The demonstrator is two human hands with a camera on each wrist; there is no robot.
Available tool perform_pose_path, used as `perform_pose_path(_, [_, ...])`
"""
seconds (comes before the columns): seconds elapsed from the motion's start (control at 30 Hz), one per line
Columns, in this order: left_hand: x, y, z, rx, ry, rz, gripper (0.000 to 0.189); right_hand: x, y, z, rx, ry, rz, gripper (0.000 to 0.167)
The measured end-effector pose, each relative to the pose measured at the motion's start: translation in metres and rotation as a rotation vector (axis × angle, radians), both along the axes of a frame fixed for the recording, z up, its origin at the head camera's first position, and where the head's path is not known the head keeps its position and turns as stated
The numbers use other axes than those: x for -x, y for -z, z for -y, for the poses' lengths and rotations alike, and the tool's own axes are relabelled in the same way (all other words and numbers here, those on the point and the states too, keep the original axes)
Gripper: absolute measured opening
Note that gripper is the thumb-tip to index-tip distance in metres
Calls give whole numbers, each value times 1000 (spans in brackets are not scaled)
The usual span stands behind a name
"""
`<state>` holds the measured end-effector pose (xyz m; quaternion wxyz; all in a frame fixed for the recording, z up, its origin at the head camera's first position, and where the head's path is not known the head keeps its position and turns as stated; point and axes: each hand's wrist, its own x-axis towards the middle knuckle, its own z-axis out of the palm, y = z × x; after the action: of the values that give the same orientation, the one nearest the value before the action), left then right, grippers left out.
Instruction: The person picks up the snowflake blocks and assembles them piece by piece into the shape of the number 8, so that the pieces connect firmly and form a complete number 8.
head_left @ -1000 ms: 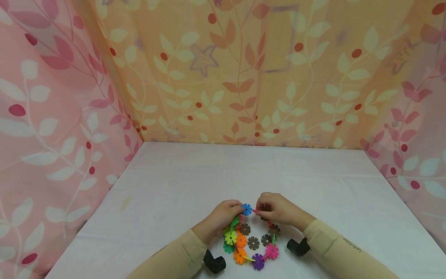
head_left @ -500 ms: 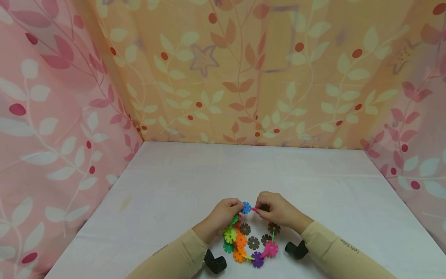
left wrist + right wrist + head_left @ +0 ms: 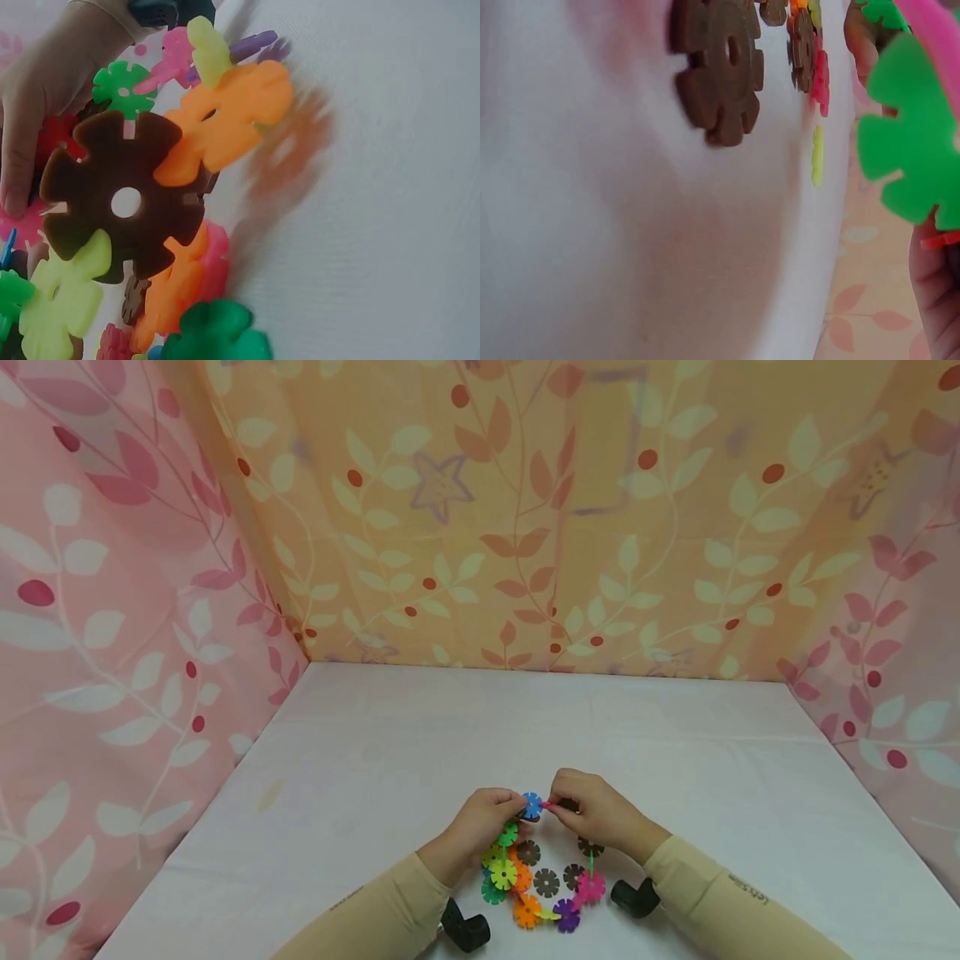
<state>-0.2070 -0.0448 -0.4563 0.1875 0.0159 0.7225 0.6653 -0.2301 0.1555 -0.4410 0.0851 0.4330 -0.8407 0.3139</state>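
My left hand (image 3: 480,823) pinches a blue notched flower-shaped disc (image 3: 532,806) at the top of a loop of interlocking discs. Close on its right, my right hand (image 3: 603,810) pinches a pink disc (image 3: 546,805) edge-on against the blue one; whether they are slotted together cannot be told. Green (image 3: 507,834), yellow (image 3: 503,874), orange (image 3: 527,912), purple (image 3: 567,916) and bright pink (image 3: 591,888) discs run round the loop. In the left wrist view a brown disc (image 3: 82,187) hangs joined to an orange one. A green disc (image 3: 904,135) looms large in the right wrist view.
Loose brown discs (image 3: 547,883) lie on the white tabletop (image 3: 420,727) inside the loop. Black wrist-camera mounts (image 3: 466,927) hang below both wrists. Patterned cloth walls (image 3: 517,552) stand behind and at both sides.
The lower part of the loop, with its orange, purple and bright pink discs, has swung slightly right. My right hand has risen a little and shifted slightly left. Both hands keep their pinch.
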Motion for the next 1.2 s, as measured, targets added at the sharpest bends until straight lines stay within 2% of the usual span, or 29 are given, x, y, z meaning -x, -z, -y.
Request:
perform_pose_path(0.3, [-2,-1,-3,-28,-44,15,25,2,3,3,-13,-46,-51,15])
perform_pose_path(0.4, [-2,-2,-3,-28,-30,19,25,2,3,1,-40,-52,-46,13])
perform_pose_path(0.5, [-1,-4,-2,1,17,19,27,4,1,-2,-41,-73,2,10])
perform_pose_path(0.6, [1,-7,0,55,87,4,26,6,-3,-3,-31,-97,76,7])
perform_pose_path(0.7, [3,-10,1,130,156,-47,35,7,-10,0,-37,-94,169,3])
perform_pose_path(0.8, [3,-11,1,168,192,-98,36,5,-16,3,-15,-105,309,11])
perform_pose_path(0.9, [3,-9,2,131,182,-94,23,4,-20,3,37,-119,457,19])
perform_pose_path(0.97, [2,-8,5,109,159,-79,21,4,-20,-1,53,-91,515,20])
perform_pose_path(1.13, [5,-15,25,59,107,-49,21,4,-9,-19,-6,38,657,12])
perform_pose_path(1.2, [8,-20,36,47,87,-47,23,1,-5,-24,-29,32,768,10])
